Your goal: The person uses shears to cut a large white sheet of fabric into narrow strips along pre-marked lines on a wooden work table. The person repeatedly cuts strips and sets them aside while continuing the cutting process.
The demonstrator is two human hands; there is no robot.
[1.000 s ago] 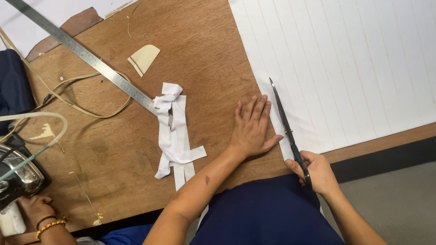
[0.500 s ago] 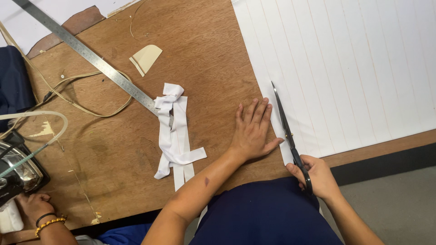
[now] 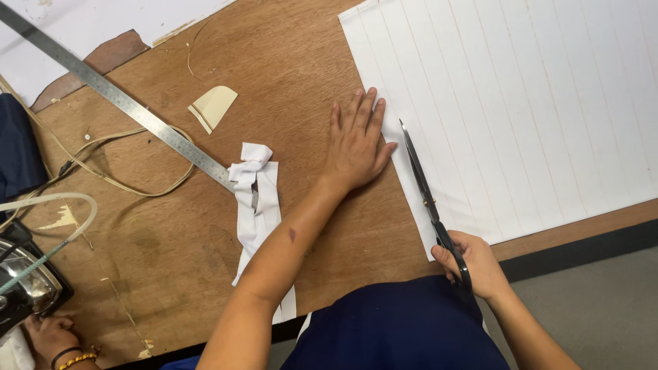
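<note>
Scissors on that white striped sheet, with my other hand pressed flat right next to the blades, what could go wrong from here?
1. The left hand lies flat at the edge of the white sheet, its thumb close to the blades of the scissors; a slip could nick it.
2. Only that edge is held down, so the sheet might shift and the cut could wander off the printed lines.
3. The right hand works at the very edge of the wooden table, leaving little support there.

The left hand (image 3: 358, 142) has slid farther up the white fabric (image 3: 521, 109).
</note>
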